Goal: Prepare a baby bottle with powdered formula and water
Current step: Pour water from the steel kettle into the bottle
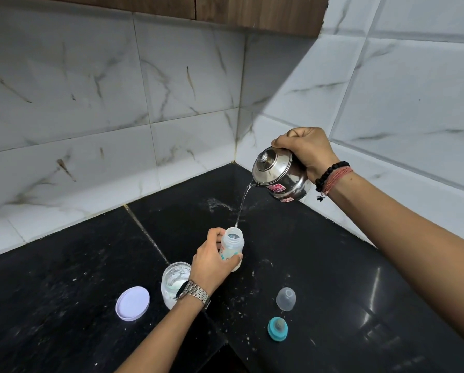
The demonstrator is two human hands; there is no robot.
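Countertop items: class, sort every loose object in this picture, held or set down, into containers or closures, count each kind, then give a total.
Containers: 3 (baby bottle, steel kettle, powder jar)
Closures: 3 (white jar lid, clear bottle cap, teal nipple ring)
Total: 6

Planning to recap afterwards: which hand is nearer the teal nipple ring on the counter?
Left. The left hand grips the bottle up-left of the teal ring; the right hand tilts the kettle far above.

A black speckled stone countertop [319,265] fills the lower frame, dusted with white powder. On it, lower left, lie a white lid [132,303] and an open clear jar [174,282]; lower right of centre, a clear dome cap [286,298] and a teal nipple ring [278,328].
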